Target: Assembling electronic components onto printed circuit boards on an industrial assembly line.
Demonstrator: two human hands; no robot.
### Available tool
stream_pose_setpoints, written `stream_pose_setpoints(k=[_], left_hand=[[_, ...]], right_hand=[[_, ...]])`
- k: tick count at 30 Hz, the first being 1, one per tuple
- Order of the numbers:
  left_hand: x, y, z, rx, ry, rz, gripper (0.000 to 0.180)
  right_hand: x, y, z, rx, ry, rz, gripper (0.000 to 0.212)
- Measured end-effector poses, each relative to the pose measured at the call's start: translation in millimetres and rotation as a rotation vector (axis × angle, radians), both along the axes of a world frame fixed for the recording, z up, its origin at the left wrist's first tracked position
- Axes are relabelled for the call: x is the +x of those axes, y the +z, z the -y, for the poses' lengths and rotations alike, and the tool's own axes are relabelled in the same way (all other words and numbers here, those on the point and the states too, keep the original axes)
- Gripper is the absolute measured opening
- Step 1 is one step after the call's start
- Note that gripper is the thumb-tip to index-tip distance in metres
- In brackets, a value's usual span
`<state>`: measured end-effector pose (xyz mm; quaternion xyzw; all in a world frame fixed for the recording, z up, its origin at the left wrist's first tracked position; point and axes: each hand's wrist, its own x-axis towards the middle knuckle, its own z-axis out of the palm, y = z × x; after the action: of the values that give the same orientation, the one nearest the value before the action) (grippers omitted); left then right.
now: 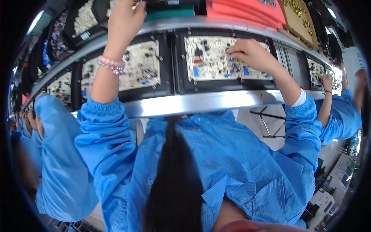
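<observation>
Right hand [250, 52] lay fingertips-down, pinching a small part onto the beige circuit board in its black carrier tray [210, 58]. Left hand [124, 19] reached up past the next board [139, 65] toward bins; grip can't tell.

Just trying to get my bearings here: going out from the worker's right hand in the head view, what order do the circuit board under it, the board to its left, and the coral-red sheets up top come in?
From the right hand:
1. Circuit board in the black frame: directly under the fingers, touching.
2. Coral-red sheets: just above, beyond the rail.
3. Left-hand board: one frame over, below the raised left hand.
</observation>
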<state>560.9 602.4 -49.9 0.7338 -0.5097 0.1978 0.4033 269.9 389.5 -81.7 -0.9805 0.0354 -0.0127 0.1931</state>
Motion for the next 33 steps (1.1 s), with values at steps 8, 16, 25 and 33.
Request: stream_pose_setpoints(k=[8, 16, 25, 33], left_hand=[[73.2, -8.8, -8.0, 0.502, 0.011, -0.122, 0.052], [47.9, -8.6, -28.1, 0.504, 0.086, 0.363, 0.052], [50.4, -13.1, -11.0, 0.471, -0.002, 0.338, 0.049], [55.8, -19.8, -32.0, 0.458, 0.049, 0.341, 0.047]], right_hand=[[26.4, 54.3, 93.7, -0.131, -0.267, 0.576, 0.027], [60.8, 42.2, 114.7, -0.444, -0.384, 0.546, 0.038], [88.3, 32.7, 98.0, -0.613, -0.496, 0.599, 0.040], [29.5, 75.6, 132.3, -0.632, -0.926, 0.801, 0.022]])
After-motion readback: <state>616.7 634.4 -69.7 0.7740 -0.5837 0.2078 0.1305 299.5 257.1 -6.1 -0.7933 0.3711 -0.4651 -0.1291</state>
